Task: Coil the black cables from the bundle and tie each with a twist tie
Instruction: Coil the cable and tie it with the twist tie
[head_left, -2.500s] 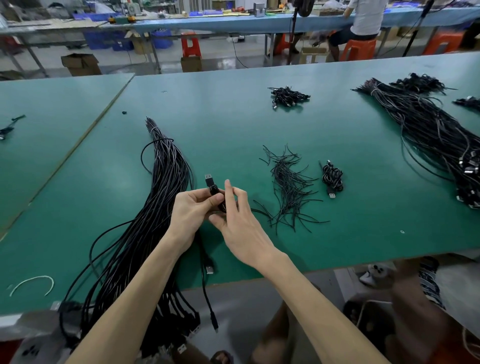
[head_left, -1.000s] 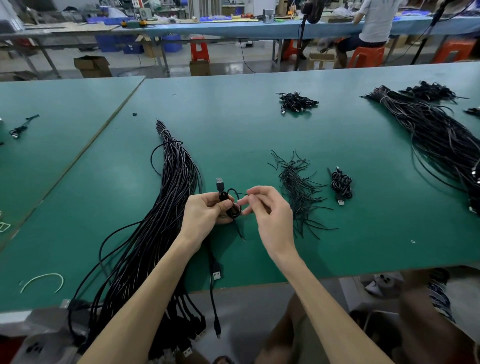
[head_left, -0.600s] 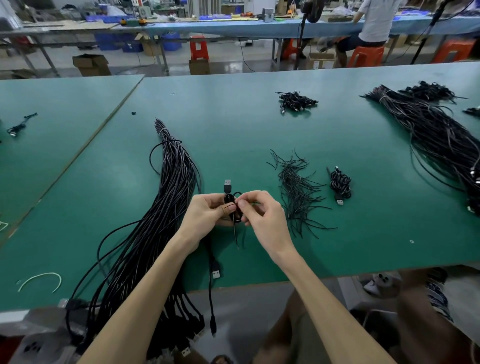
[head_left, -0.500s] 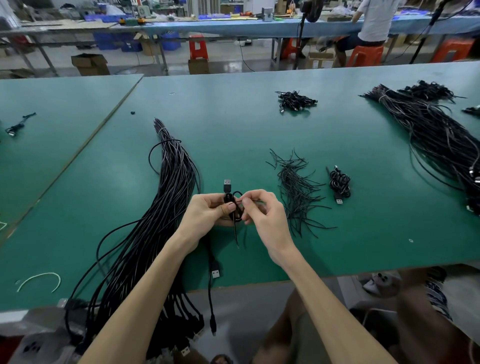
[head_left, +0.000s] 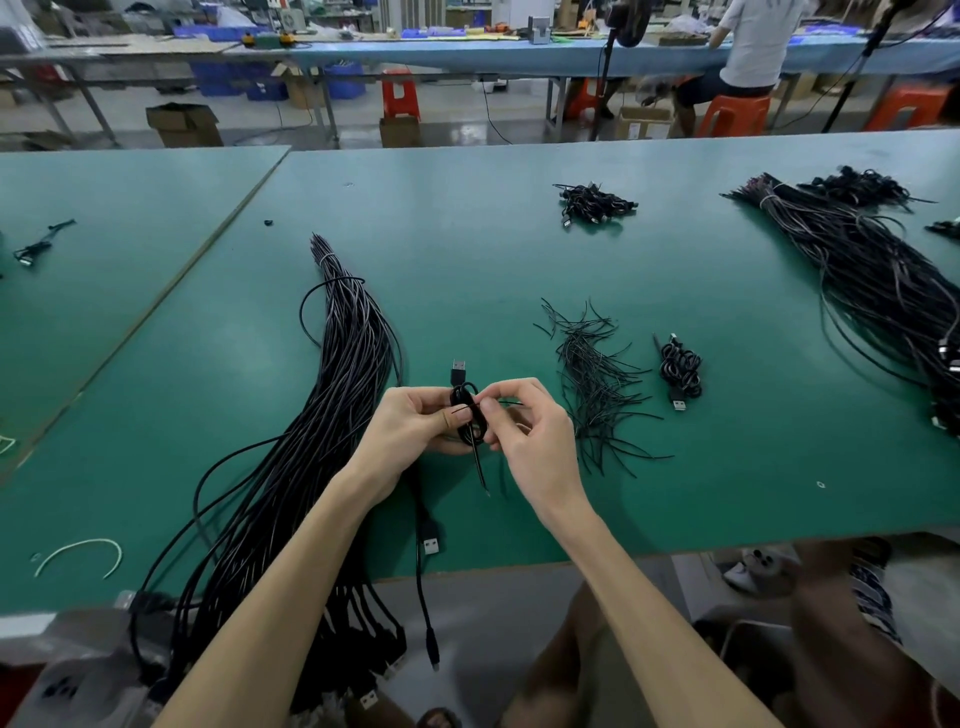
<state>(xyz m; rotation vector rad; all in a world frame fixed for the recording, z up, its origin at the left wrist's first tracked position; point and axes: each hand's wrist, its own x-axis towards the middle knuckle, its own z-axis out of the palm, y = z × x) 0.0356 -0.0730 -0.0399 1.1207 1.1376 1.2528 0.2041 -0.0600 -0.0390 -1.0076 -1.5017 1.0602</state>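
Observation:
My left hand (head_left: 410, 431) grips a small coil of black cable (head_left: 467, 415), whose USB plug (head_left: 458, 370) sticks up above my fingers. My right hand (head_left: 524, 436) pinches a thin black twist tie (head_left: 480, 467) that crosses the coil, one end hanging down toward the green table (head_left: 467, 260). The long bundle of black cables (head_left: 332, 415) lies left of my hands and droops over the front edge. A loose pile of twist ties (head_left: 592, 384) lies to the right, with one coiled, tied cable (head_left: 680, 371) beside it.
A small heap of coiled cables (head_left: 595, 202) sits at the back. A second large cable bundle (head_left: 872, 280) stretches along the right side. A white cord piece (head_left: 78, 553) lies front left. A person on an orange stool (head_left: 737, 111) works at the far bench.
My right hand came in with a twist tie and closed on the coil in my left hand. Over the last half second both hands stayed nearly still.

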